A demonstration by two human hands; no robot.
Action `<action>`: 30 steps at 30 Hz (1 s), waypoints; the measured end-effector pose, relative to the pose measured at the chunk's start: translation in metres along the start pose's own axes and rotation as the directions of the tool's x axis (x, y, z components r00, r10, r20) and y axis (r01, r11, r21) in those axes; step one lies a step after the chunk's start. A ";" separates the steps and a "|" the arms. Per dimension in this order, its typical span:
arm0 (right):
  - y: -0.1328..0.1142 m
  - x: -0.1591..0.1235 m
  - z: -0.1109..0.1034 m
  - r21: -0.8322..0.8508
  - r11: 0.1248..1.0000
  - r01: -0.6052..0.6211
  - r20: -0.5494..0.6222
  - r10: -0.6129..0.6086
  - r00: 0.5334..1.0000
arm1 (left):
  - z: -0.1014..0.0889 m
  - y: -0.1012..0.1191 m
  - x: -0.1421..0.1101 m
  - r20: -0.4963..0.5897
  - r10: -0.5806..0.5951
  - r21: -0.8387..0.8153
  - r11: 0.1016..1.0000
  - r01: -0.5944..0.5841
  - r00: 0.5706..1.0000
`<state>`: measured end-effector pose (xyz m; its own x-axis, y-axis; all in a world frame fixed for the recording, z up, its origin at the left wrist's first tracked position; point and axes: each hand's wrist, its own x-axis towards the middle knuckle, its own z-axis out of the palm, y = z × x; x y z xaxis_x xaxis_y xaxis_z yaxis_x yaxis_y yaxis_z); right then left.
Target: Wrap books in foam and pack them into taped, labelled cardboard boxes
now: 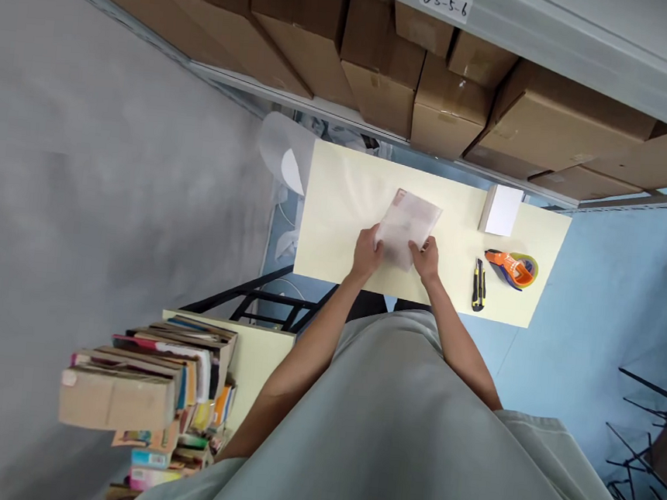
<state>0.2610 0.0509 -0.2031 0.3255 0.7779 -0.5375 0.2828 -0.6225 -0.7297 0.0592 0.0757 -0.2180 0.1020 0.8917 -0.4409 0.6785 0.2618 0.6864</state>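
flat, pale pinkish-white rectangular packet (411, 216) held in both grips, above or on the cream rectangular table (337, 204).

left grip (368, 253) pinches the packet's left edge and right grip (424, 259) its right edge, thumbs on top; the fingers beneath are partly hidden. the packet's surface is blurred, its marking unreadable; contact with the table cannot be determined. on the table to the right: a black-and-yellow utility knife (479, 284), an orange plastic tool (510, 267) of unclear form, and a white rectangular block (501, 210). brown cardboard boxes (449, 124) are cut off at the top.
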 end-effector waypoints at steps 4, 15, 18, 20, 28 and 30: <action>0.010 -0.002 -0.017 0.010 0.994 -0.110 -0.034 0.110 0.993 | 0.016 0.009 -0.019 0.035 0.030 0.018 0.999 -0.031 0.999; 0.001 -0.019 -0.013 -0.188 0.965 -0.185 -0.188 0.149 0.971 | 0.005 -0.001 -0.007 0.059 0.125 -0.022 0.992 -0.124 0.990; -0.016 -0.029 -0.008 -0.331 0.935 -0.125 -0.307 0.019 0.952 | -0.015 -0.003 -0.001 0.128 0.142 -0.114 0.985 -0.127 0.982; -0.037 -0.035 0.002 -0.409 0.913 -0.007 -0.302 -0.128 0.945 | -0.036 -0.009 0.002 0.113 0.141 -0.175 0.977 -0.120 0.984; -0.159 -0.029 0.142 -0.317 0.753 0.576 0.273 -0.509 0.816 | -0.162 -0.108 0.044 -0.285 -0.070 -0.303 0.953 -0.020 0.956; -0.183 -0.017 0.191 -0.299 0.713 0.634 0.376 -0.523 0.765 | -0.185 -0.151 0.063 -0.355 -0.212 -0.367 0.927 0.073 0.911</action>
<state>0.0309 0.1681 -0.1411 -0.2375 0.9529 -0.1887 0.6778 0.0234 -0.7348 -0.1717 0.1605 -0.2421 -0.3089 0.8876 -0.3418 0.3694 0.4431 0.8168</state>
